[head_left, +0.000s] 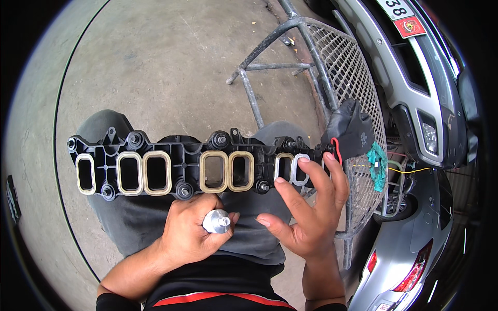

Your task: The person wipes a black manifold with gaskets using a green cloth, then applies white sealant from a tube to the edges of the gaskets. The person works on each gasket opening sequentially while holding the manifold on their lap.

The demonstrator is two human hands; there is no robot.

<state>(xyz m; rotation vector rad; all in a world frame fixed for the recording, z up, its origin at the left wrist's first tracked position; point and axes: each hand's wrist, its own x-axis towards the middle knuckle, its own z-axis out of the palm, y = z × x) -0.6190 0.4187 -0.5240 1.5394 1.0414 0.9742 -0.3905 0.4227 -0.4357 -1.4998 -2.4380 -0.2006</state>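
Observation:
A long black plastic intake manifold (185,161) lies across my thighs, with several oval ports edged by tan gaskets (226,171). Small metal bolts show along both its edges. My left hand (187,230), just below the manifold's middle, is wrapped around a silver tube (215,222) with its narrow tip facing up. Over the manifold's right end, my right hand (315,220) has its fingers spread and holds nothing. Its fingertips rest at or just above the right-hand ports, where one gasket (301,170) looks whiter than the others. The fingers hide part of that end.
To the right stands a metal mesh bench (358,207) on tubular legs. A black glove (350,127) and a crumpled teal cloth (377,166) are on it. Beyond it are a silver car's front bumper (415,67) and another silver car (399,264). Concrete floor (171,67) spreads ahead.

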